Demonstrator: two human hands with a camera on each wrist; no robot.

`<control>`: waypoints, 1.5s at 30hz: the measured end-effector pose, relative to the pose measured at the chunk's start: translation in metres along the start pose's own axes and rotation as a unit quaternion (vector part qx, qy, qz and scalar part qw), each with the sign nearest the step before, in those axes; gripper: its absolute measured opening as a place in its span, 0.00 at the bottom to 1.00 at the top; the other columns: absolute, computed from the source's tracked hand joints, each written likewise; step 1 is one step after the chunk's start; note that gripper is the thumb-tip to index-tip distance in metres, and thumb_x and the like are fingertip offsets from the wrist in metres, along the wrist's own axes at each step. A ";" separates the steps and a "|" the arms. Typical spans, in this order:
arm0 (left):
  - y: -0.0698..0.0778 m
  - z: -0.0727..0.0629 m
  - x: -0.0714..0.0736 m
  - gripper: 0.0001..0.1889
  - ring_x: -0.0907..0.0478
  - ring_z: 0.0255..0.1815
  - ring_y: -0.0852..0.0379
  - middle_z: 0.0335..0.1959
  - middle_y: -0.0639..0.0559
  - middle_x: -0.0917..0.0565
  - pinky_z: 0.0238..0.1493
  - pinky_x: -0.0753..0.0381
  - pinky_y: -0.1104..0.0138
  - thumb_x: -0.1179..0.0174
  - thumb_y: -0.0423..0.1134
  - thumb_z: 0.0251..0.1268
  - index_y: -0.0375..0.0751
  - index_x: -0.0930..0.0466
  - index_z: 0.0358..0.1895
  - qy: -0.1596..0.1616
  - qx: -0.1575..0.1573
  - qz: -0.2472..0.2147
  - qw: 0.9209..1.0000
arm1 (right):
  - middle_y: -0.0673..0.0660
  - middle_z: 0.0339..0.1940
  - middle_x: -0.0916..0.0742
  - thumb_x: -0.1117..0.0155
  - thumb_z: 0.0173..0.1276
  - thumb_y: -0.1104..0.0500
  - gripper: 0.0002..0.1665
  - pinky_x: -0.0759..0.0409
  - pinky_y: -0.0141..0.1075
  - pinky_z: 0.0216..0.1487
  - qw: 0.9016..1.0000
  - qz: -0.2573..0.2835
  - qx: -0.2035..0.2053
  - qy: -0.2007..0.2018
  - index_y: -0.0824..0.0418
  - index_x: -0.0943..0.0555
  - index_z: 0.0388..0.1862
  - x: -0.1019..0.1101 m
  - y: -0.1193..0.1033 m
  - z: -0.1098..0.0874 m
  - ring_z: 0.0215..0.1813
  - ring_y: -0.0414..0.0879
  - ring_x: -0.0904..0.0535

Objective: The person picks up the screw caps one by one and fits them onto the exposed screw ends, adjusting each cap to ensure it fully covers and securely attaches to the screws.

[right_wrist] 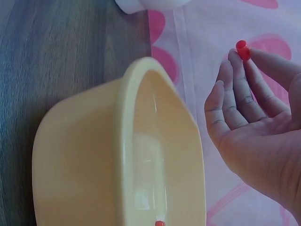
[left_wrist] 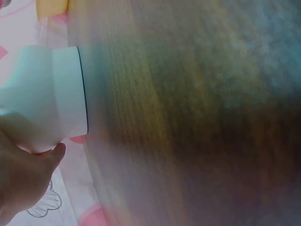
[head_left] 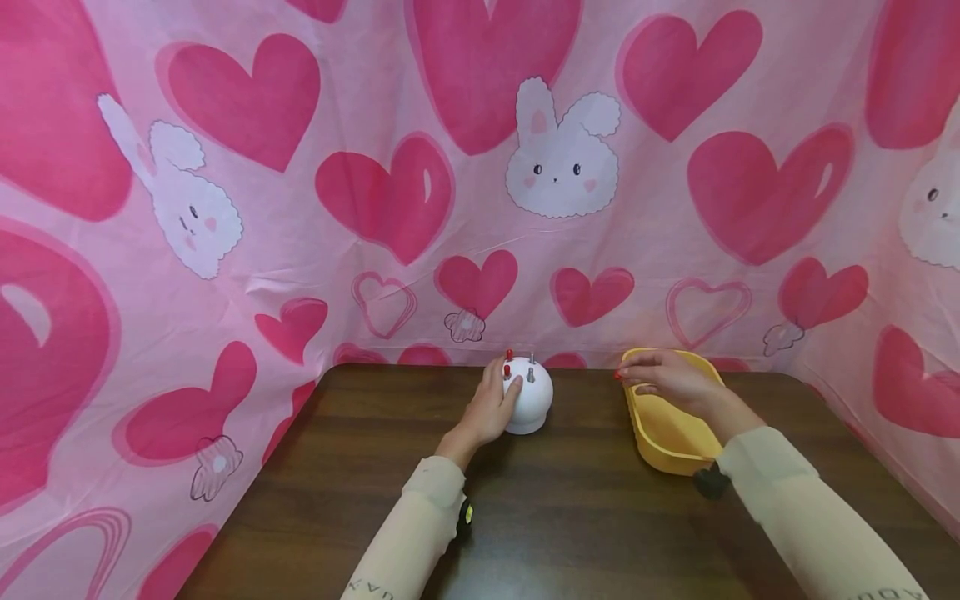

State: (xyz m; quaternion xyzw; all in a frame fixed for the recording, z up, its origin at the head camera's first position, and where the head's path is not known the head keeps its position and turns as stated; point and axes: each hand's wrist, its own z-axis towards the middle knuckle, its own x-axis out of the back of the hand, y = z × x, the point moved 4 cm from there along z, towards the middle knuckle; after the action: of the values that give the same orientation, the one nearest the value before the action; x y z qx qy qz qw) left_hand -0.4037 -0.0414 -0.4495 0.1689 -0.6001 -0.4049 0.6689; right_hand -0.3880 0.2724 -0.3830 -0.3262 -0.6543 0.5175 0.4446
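Note:
A white ball-shaped object on a short round base stands on the table, with metal toggle-like stems on top. Red caps cover two of the posts; the others are bare metal. My left hand grips the ball from its left side, thumb in front, the other fingers partly hidden behind it. In the right wrist view, a small hollow red cap is pinched between the thumb and fingertips of my right hand. That hand is above the yellow tub, near its far left rim.
Inside the tub lies another red piece, partly cut off by the right wrist view. The dark wooden table ends at a pink curtain printed with hearts and rabbits, which hangs behind and at both sides.

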 end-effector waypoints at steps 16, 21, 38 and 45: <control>-0.001 -0.001 0.000 0.36 0.40 0.77 0.41 0.80 0.46 0.47 0.70 0.38 0.35 0.59 0.61 0.81 0.48 0.54 0.82 0.005 -0.002 -0.004 1.000 | 0.52 0.48 0.13 0.37 0.77 0.56 0.19 0.20 0.35 0.55 0.998 0.035 0.003 0.050 0.69 0.20 0.57 -0.024 -0.013 0.008 0.49 0.46 0.18; 0.000 -0.003 0.000 0.36 0.40 0.77 0.41 0.79 0.46 0.46 0.71 0.38 0.36 0.58 0.60 0.81 0.48 0.53 0.81 0.000 0.003 -0.002 1.000 | 0.49 0.44 0.12 0.37 0.77 0.57 0.21 0.19 0.35 0.53 0.997 0.049 0.006 0.059 0.72 0.22 0.58 -0.031 -0.015 0.012 0.48 0.45 0.17; 0.005 -0.004 0.004 0.35 0.38 0.76 0.41 0.79 0.45 0.46 0.69 0.36 0.36 0.59 0.60 0.82 0.47 0.53 0.81 0.005 -0.008 0.002 1.000 | 0.66 0.61 0.17 0.36 0.76 0.52 0.26 0.24 0.51 0.66 0.994 -0.035 0.004 0.102 0.67 0.22 0.65 -0.058 -0.032 0.028 0.58 0.54 0.18; -0.001 0.000 0.002 0.36 0.38 0.76 0.42 0.79 0.46 0.46 0.70 0.36 0.36 0.59 0.62 0.80 0.48 0.53 0.81 -0.002 -0.007 -0.006 1.000 | 0.63 0.58 0.16 0.34 0.74 0.50 0.25 0.19 0.41 0.56 0.989 -0.081 0.014 0.121 0.64 0.20 0.61 -0.066 -0.038 0.037 0.58 0.58 0.21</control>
State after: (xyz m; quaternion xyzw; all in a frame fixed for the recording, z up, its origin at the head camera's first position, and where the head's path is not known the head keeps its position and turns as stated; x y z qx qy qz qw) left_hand -0.4046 -0.0436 -0.4493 0.1666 -0.5976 -0.4139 0.6663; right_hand -0.3947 0.1904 -0.3652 -0.3260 -0.6125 0.4456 0.5657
